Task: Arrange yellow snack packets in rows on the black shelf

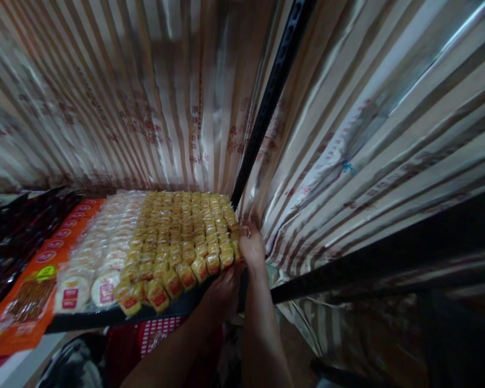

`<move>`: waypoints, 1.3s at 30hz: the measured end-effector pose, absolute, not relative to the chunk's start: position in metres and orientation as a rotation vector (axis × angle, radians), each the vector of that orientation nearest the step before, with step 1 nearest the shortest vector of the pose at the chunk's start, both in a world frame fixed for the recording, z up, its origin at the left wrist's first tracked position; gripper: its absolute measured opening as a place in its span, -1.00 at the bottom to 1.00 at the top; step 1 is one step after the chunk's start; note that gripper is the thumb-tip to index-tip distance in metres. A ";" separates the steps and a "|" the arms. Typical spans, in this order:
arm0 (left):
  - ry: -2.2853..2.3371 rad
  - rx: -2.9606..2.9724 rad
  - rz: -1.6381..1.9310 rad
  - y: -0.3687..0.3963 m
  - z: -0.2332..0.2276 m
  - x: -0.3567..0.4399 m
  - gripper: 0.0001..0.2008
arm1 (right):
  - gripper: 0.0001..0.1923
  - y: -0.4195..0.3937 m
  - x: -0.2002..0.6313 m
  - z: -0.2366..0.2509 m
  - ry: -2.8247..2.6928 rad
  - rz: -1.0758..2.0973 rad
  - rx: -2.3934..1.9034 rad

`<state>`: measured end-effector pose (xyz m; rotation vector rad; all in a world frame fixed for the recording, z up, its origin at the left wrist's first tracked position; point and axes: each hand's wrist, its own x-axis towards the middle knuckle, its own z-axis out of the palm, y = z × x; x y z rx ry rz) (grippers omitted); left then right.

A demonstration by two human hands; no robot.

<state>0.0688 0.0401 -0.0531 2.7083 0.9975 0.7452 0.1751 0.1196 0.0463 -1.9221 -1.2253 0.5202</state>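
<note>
Many small yellow-wrapped snacks [173,237] are packed in rows on a dark shelf [81,321]. My right hand [251,243] is at the right end of these rows, its fingers curled in against the last packets. What lies inside those fingers is hidden. Just below, at the shelf's front right corner, my left hand [225,291] is close under the front row. Its fingers are dark and mostly covered, so their pose is unclear. Left of the yellow rows stand clear-wrapped round white crackers [73,291] with red labels.
An orange snack bag [34,293] and dark shiny packs [16,237] lie farther left. Beside my right hand rises a black slotted post [262,118], before striped sheeting [165,108]. A black bar [347,264] slants off right. Below the shelf is a red basket [157,331].
</note>
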 end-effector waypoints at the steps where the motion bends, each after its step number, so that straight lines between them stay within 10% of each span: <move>1: 0.994 2.734 0.729 0.040 -0.055 0.069 -0.45 | -0.54 0.113 0.175 0.039 -1.205 0.532 -1.915; 39: 0.988 2.923 0.754 0.040 -0.072 0.065 -0.53 | -0.48 0.102 0.174 -0.034 -0.942 0.799 -1.418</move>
